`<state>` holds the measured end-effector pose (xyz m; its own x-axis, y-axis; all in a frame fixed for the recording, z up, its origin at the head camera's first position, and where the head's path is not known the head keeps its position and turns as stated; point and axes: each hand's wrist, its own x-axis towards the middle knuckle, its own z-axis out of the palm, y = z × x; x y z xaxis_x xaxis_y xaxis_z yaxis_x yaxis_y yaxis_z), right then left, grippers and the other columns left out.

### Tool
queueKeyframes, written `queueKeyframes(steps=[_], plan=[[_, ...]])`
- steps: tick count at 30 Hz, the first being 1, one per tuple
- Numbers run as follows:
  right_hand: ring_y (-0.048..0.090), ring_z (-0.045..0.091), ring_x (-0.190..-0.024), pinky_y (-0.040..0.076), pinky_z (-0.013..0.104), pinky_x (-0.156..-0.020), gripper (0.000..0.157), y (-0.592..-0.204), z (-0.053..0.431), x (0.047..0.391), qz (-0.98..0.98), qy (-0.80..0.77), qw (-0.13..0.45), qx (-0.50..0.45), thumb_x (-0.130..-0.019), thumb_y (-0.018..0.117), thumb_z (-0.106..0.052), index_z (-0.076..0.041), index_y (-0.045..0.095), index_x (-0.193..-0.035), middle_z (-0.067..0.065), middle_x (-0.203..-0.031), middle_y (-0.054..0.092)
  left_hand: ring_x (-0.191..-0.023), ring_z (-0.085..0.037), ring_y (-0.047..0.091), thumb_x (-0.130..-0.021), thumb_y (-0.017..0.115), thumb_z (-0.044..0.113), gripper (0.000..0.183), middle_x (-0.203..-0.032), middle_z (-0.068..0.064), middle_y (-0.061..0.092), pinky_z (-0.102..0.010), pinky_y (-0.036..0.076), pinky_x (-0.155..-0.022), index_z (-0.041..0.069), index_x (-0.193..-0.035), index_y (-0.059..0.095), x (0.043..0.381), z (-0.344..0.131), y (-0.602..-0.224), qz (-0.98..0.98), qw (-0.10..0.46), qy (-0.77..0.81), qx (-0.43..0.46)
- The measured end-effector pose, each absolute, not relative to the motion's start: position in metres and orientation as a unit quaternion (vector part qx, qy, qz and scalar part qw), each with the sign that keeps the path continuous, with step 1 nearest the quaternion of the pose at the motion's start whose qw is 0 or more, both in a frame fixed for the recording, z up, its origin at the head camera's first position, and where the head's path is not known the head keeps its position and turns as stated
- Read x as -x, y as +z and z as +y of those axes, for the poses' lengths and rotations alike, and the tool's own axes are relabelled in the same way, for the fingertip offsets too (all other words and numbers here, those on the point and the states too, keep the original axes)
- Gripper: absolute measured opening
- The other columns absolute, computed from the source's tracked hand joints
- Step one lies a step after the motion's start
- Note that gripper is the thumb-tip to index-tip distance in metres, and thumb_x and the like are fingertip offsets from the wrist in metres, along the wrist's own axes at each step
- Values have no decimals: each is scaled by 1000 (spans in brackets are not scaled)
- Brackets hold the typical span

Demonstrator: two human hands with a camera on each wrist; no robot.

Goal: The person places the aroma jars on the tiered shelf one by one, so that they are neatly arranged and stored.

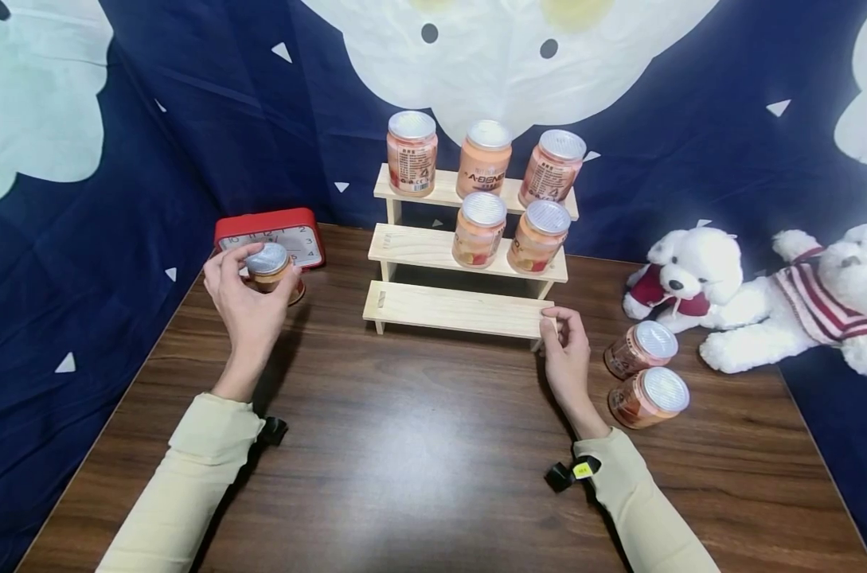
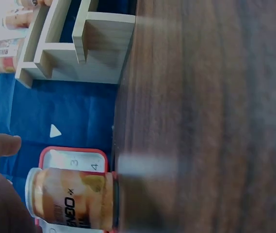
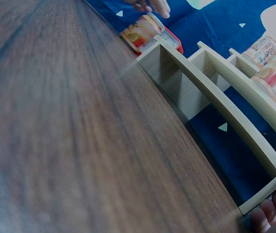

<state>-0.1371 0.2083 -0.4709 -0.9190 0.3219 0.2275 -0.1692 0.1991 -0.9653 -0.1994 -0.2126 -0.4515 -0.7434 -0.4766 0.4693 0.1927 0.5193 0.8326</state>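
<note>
At the left of the table, a jar (image 1: pixel 267 280) with a silvery lid stands upright in front of a red clock. My left hand (image 1: pixel 250 294) is just over this jar, thumb and fingers spread around its lid. In the left wrist view the thumb (image 2: pixel 7 144) is apart from the jar (image 2: pixel 74 199), and the right wrist view shows a gap as well. My right hand (image 1: pixel 568 350) grips the right end of the lowest step of a wooden three-tier display stand (image 1: pixel 454 306). Some of its fingertips (image 3: pixel 268 211) show beside the stand's end panel in the right wrist view.
Three jars (image 1: pixel 412 155) line the top step, and two jars (image 1: pixel 478 231) stand on the middle one. Right of the stand are two more jars (image 1: pixel 648 398) and white plush toys (image 1: pixel 691 267). The red clock (image 1: pixel 307 235) sits by the blue backdrop (image 1: pixel 211 119).
</note>
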Motion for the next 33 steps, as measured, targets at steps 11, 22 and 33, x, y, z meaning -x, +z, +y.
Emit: queueKeyframes(steps=[11,22,33], plan=[[46,4,-62,39,15,-57,18,-471,208,138,-748,631,200,52,-109,59,6,17,62,-123,-2,-77,50,-127,-26,50,-88,94,19,64,-139,-17,51,-32,39,-105,0,-140,64,202,-220,-460,-810,277,-499,-134],[49,10,-62,42,15,-57,19,-472,209,139,-745,637,193,50,-110,59,5,18,62,-123,-1,-76,52,-128,-23,59,-84,96,8,69,-122,13,46,-17,47,-99,-3,-141,58,209,-225,-469,-793,270,-526,-147],[48,5,-62,41,15,-57,19,-472,209,138,-749,631,194,52,-110,59,4,16,62,-123,-2,-75,51,-123,-20,65,-85,96,9,62,-115,18,45,-18,51,-101,-2,-137,63,209,-224,-467,-780,272,-542,-156]])
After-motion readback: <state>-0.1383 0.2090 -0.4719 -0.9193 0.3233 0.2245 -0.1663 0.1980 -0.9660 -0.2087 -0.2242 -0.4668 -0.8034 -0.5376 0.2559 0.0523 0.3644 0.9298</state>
